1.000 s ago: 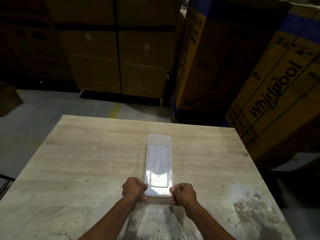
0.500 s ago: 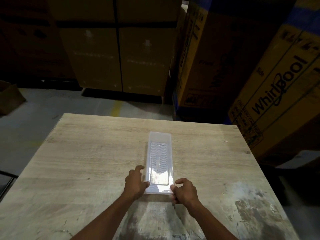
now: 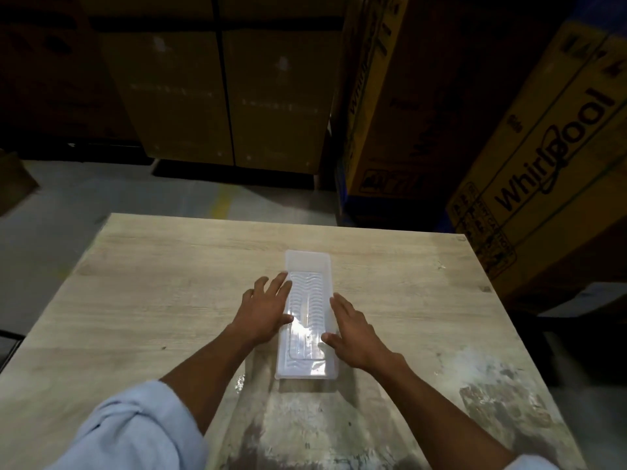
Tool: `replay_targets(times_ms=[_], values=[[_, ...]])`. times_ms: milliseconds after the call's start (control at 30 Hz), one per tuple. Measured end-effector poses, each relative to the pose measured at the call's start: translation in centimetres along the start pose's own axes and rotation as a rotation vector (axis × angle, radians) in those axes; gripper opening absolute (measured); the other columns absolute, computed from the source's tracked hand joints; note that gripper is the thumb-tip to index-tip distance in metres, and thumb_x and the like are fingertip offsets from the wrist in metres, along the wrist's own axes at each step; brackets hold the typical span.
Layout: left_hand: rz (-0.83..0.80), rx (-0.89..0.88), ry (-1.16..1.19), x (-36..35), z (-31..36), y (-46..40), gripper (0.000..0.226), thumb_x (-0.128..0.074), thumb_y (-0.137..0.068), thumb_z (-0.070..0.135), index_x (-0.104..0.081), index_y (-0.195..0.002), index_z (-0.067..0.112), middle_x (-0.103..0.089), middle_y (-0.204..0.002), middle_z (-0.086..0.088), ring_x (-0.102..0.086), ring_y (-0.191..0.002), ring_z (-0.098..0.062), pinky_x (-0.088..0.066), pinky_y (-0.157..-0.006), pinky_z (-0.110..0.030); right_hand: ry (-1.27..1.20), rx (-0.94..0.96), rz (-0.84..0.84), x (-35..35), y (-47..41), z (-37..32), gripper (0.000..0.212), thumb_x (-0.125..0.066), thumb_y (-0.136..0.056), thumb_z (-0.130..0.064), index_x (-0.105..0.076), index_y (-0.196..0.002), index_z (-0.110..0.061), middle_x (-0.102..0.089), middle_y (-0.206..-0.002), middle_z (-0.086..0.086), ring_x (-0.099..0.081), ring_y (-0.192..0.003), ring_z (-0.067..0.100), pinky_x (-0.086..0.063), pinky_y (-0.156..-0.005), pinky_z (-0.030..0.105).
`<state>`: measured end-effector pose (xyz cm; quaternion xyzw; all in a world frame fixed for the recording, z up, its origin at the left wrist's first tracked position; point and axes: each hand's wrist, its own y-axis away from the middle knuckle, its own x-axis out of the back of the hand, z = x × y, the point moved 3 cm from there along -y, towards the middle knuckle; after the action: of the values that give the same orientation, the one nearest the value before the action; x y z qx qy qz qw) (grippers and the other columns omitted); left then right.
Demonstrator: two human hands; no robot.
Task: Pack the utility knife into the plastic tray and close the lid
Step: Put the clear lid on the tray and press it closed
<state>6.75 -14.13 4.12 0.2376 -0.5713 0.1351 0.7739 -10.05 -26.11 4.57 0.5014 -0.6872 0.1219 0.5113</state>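
Observation:
A long clear plastic tray (image 3: 308, 320) with its ribbed lid down lies lengthwise in the middle of the wooden table (image 3: 152, 300). My left hand (image 3: 264, 308) rests flat along the tray's left edge with fingers spread. My right hand (image 3: 353, 334) lies flat against the tray's right edge, thumb on the lid. Neither hand grips anything. The utility knife cannot be made out through the glare on the lid.
Large cardboard appliance boxes (image 3: 549, 157) stand close behind and to the right of the table. More brown boxes (image 3: 224, 96) line the back wall. Grey floor (image 3: 68, 198) shows on the left. A worn, pale patch (image 3: 475, 378) marks the table's near right.
Both hands let go of the tray's near end, opened out and slid forward along its two long sides. The tray stays in place.

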Motion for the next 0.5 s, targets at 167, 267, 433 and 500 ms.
replay_targets(times_ms=[167, 267, 433, 500], values=[[-0.061, -0.044, -0.108, 0.1, -1.1, -1.6, 0.083, -0.059, -0.094, 0.045, -0.013, -0.158, 0.018, -0.009, -0.169, -0.001, -0.008, -0.153, -0.037, -0.022, -0.118, -0.057, 0.175, 0.040, -0.128, -0.3, -0.9, 0.3, 0.078, -0.055, -0.102, -0.027, -0.005, -0.161, -0.018, 0.008, -0.171, -0.003, -0.025, -0.150, 0.034, -0.035, -0.114, 0.056], [-0.069, -0.051, -0.108, 0.1, -1.5, -1.9, 0.084, -0.058, -0.093, 0.049, -0.014, -0.158, 0.019, -0.012, -0.168, 0.000, -0.012, -0.152, -0.037, -0.022, -0.118, -0.056, 0.185, 0.029, -0.147, -0.4, -1.3, 0.9, 0.080, -0.058, -0.100, -0.028, -0.006, -0.161, -0.020, 0.007, -0.171, -0.006, -0.029, -0.147, 0.035, -0.036, -0.112, 0.058], [-0.065, -0.065, -0.107, 0.6, -1.8, -2.4, 0.083, -0.061, -0.089, 0.052, -0.023, -0.156, 0.020, -0.017, -0.167, 0.002, -0.019, -0.150, -0.032, -0.025, -0.117, -0.054, 0.200, 0.023, -0.131, 0.3, -2.0, 1.2, 0.092, -0.070, -0.092, -0.033, -0.009, -0.160, -0.023, -0.001, -0.169, -0.009, -0.037, -0.140, 0.034, -0.039, -0.108, 0.058], [-0.061, -0.073, -0.108, 1.0, -1.6, -2.6, 0.083, -0.064, -0.087, 0.052, -0.028, -0.154, 0.020, -0.021, -0.165, 0.002, -0.023, -0.149, -0.029, -0.026, -0.116, -0.053, 0.206, 0.027, -0.128, 0.6, -2.4, 1.2, 0.095, -0.074, -0.089, -0.030, -0.011, -0.160, -0.024, -0.006, -0.168, -0.008, -0.041, -0.137, 0.034, -0.041, -0.106, 0.056]])
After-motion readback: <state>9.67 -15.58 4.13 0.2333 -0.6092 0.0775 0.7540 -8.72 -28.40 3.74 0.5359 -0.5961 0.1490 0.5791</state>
